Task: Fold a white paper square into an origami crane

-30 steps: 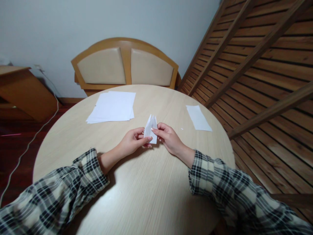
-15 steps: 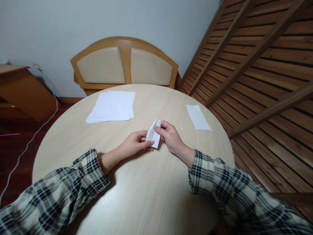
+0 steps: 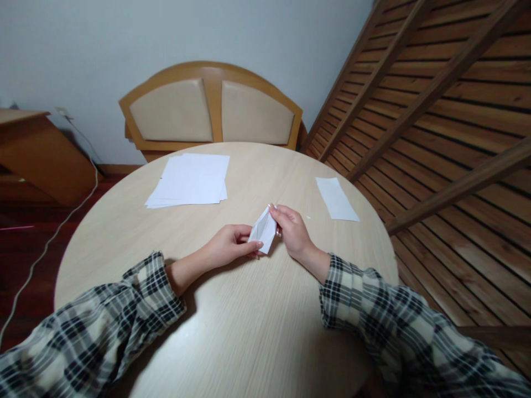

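A small piece of folded white paper is held between my two hands, just above the middle of the round table. My left hand pinches its lower left side, thumb on top and the other fingers partly hidden beneath. At the upper right corner, my right hand grips the paper between thumb and fingers. Creases and a slanted flap show on the paper's upper face. The underside of the paper is hidden.
A stack of white sheets lies at the table's far left. To the right is a single white paper strip, with a tiny paper scrap near my right hand. Behind the table stands a padded headboard; wooden slats slope up on the right.
My right thumb has moved up to the paper's top corner, and the hand has shifted slightly right. The paper's face looks more spread out and smoother. My left hand keeps its hold.
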Demonstrator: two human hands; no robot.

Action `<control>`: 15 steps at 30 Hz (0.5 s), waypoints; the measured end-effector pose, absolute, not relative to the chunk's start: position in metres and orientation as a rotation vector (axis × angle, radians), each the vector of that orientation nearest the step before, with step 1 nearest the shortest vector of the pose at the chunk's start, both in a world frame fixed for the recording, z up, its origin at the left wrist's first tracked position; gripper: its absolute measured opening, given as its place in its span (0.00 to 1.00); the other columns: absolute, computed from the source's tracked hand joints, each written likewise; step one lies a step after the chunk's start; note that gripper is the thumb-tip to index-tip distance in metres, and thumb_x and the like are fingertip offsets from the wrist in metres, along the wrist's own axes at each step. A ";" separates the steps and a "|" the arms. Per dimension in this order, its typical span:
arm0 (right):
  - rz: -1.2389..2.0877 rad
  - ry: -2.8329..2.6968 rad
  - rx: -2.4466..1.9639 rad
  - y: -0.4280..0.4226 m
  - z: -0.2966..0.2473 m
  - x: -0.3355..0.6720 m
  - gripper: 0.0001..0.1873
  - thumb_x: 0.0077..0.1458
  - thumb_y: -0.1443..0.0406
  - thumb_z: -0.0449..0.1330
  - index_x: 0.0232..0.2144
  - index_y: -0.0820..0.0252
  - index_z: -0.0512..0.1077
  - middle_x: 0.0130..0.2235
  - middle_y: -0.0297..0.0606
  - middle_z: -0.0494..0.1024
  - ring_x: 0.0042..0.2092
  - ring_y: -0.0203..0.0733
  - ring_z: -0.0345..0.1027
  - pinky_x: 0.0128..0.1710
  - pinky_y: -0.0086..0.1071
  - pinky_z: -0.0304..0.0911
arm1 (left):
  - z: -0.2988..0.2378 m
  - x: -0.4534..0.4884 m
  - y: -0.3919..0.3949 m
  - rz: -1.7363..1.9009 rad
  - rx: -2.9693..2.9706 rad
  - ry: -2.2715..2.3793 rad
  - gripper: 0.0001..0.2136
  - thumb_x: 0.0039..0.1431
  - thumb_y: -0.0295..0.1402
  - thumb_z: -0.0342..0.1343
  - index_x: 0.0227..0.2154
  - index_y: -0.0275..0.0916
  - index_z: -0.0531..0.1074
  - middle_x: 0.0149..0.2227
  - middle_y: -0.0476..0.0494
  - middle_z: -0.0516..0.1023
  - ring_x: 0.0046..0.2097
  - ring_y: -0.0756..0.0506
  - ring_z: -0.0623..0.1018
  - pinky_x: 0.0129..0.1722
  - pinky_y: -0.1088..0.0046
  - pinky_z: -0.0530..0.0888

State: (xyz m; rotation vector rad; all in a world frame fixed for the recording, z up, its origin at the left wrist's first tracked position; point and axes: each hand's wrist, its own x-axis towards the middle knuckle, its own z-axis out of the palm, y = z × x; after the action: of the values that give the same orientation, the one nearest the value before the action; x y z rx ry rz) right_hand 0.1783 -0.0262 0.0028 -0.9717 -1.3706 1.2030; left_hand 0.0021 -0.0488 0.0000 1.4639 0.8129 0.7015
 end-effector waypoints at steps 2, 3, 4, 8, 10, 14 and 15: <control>1.173 -1.404 -0.976 -0.026 0.002 0.179 0.25 0.54 0.45 0.58 0.20 0.55 0.60 0.22 0.30 0.59 0.25 0.35 0.54 0.25 0.32 0.53 | 0.000 0.002 -0.049 0.707 1.452 0.814 0.10 0.53 0.35 0.63 0.33 0.33 0.74 0.30 0.43 0.80 0.31 0.49 0.79 0.34 0.73 0.76; 1.140 -1.428 -0.973 -0.025 0.003 0.179 0.24 0.56 0.45 0.58 0.21 0.55 0.61 0.22 0.30 0.60 0.26 0.36 0.55 0.26 0.32 0.54 | -0.001 0.002 -0.048 0.712 1.448 0.819 0.10 0.53 0.35 0.63 0.33 0.33 0.74 0.31 0.43 0.80 0.32 0.49 0.79 0.34 0.74 0.76; 1.091 -1.448 -0.963 -0.025 0.003 0.179 0.22 0.56 0.47 0.58 0.23 0.55 0.62 0.24 0.31 0.62 0.27 0.36 0.57 0.27 0.32 0.56 | -0.002 0.002 -0.048 0.717 1.446 0.826 0.11 0.52 0.35 0.63 0.34 0.33 0.74 0.31 0.43 0.80 0.32 0.49 0.79 0.34 0.74 0.75; 0.775 -1.531 -0.914 -0.025 0.007 0.184 0.16 0.54 0.56 0.64 0.42 0.51 0.67 0.39 0.35 0.69 0.35 0.38 0.63 0.34 0.34 0.64 | -0.007 0.002 -0.047 0.758 1.457 0.868 0.12 0.52 0.37 0.64 0.34 0.32 0.73 0.31 0.42 0.79 0.31 0.48 0.78 0.33 0.73 0.75; 0.584 -1.631 -0.922 -0.025 0.010 0.187 0.20 0.53 0.60 0.65 0.48 0.49 0.67 0.45 0.38 0.68 0.38 0.40 0.65 0.37 0.37 0.66 | -0.008 0.003 -0.047 0.806 1.468 0.898 0.13 0.52 0.37 0.63 0.35 0.32 0.73 0.31 0.42 0.79 0.31 0.48 0.78 0.32 0.72 0.75; 0.346 -1.834 -0.892 -0.024 0.016 0.193 0.21 0.54 0.62 0.65 0.51 0.45 0.70 0.51 0.40 0.66 0.50 0.47 0.64 0.49 0.46 0.67 | -0.005 0.002 -0.048 0.885 1.553 0.952 0.13 0.53 0.38 0.62 0.34 0.33 0.72 0.30 0.44 0.78 0.29 0.48 0.77 0.31 0.72 0.74; 0.312 -1.866 -0.878 -0.024 0.017 0.194 0.22 0.54 0.62 0.65 0.52 0.44 0.70 0.52 0.40 0.66 0.53 0.49 0.63 0.52 0.48 0.65 | -0.004 0.002 -0.048 0.891 1.579 0.962 0.12 0.53 0.38 0.62 0.34 0.33 0.72 0.29 0.44 0.77 0.29 0.48 0.76 0.31 0.72 0.73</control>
State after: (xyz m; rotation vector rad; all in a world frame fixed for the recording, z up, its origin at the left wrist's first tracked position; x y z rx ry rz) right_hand 0.1937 -0.0240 0.0167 -0.8777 -1.8655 0.3120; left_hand 0.0018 -0.0479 -0.0036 1.5791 0.9617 0.8914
